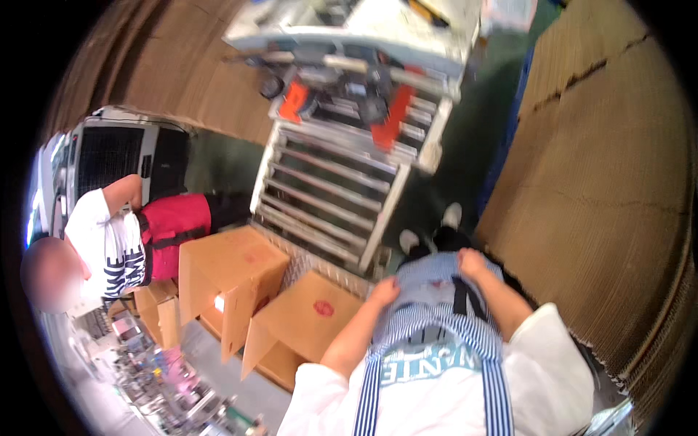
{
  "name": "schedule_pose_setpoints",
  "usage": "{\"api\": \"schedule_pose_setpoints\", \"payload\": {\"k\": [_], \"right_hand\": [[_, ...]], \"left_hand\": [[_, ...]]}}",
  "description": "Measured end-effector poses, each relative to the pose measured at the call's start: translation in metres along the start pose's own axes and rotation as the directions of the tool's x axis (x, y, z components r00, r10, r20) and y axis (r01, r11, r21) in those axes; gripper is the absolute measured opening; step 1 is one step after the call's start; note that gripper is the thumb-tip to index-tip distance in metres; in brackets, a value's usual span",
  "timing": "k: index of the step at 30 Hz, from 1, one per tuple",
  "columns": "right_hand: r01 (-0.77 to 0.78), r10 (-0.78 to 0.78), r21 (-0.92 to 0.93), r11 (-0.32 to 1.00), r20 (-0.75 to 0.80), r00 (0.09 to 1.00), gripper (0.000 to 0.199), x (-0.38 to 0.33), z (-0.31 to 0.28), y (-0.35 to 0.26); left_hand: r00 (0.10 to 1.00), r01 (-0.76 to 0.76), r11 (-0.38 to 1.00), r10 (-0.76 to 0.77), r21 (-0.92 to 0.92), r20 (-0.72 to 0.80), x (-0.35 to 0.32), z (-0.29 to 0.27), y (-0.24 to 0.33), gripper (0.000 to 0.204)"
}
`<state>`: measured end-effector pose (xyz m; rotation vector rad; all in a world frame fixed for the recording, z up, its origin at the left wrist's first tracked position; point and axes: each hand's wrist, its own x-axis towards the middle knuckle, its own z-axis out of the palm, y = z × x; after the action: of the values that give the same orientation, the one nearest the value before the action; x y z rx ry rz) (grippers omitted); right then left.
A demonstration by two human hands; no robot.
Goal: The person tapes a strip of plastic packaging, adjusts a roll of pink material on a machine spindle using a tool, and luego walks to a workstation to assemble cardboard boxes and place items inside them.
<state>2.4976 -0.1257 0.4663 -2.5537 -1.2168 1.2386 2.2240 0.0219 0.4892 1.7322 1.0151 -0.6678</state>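
Both hands are down at the waist of a blue-and-white striped apron (436, 320), which hangs over the person's white shirt and reaches toward the dark shoes below. The left hand (384, 291) presses on the apron's left edge, fingers curled down onto the cloth; whether they pinch it, I cannot tell. The right hand (471, 263) sits on the apron's upper right edge, fingers folded against the fabric beside a black strap (461, 296); a true grip is not clear either. Just left of the left hand, an open cardboard box (305, 320) with a red mark rests flaps out. Beside it stands a second cardboard box (229, 272). Ahead lies a roller conveyor (331, 189) leading to a taping machine with orange parts (363, 102). At far left, another person in a white shirt and red apron (138, 243) bends over. Stacked corrugated sheets (603, 189) fill the right side.
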Motion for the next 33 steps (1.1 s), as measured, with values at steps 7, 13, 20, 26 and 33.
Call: {"api": "schedule_pose_setpoints", "payload": {"k": [7, 13, 20, 26, 33], "right_hand": [[0.081, -0.050, 0.238, 0.968, -0.135, 0.990, 0.025, 0.017, -0.026, -0.049], [0.409, -0.235, 0.197, 0.891, -0.571, 0.787, 0.013, 0.053, -0.152, -0.124], [0.422, -0.321, -0.157, 0.893, -0.879, 0.353, 0.012, 0.103, -0.365, -0.244], [-0.107, -0.077, -0.163, 0.981, -0.828, 0.555, 0.035, 0.173, -0.464, -0.271], [0.034, -0.045, -0.030, 0.999, -0.737, 0.675, 0.042, 0.208, -0.459, -0.275]], "left_hand": [[0.984, -0.023, 0.997, 0.009, -0.078, -0.175, -0.036, 0.016, -0.047, 0.042], [0.974, 0.026, 0.978, -0.072, -0.209, -0.216, -0.038, 0.010, -0.049, 0.044], [0.941, -0.037, 0.940, -0.082, -0.339, -0.329, -0.043, -0.001, -0.039, 0.042], [0.903, -0.111, 0.880, -0.104, -0.462, -0.417, -0.045, 0.006, -0.051, 0.042], [0.862, 0.044, 0.877, -0.276, -0.478, -0.426, -0.059, 0.003, -0.040, 0.046]]}}
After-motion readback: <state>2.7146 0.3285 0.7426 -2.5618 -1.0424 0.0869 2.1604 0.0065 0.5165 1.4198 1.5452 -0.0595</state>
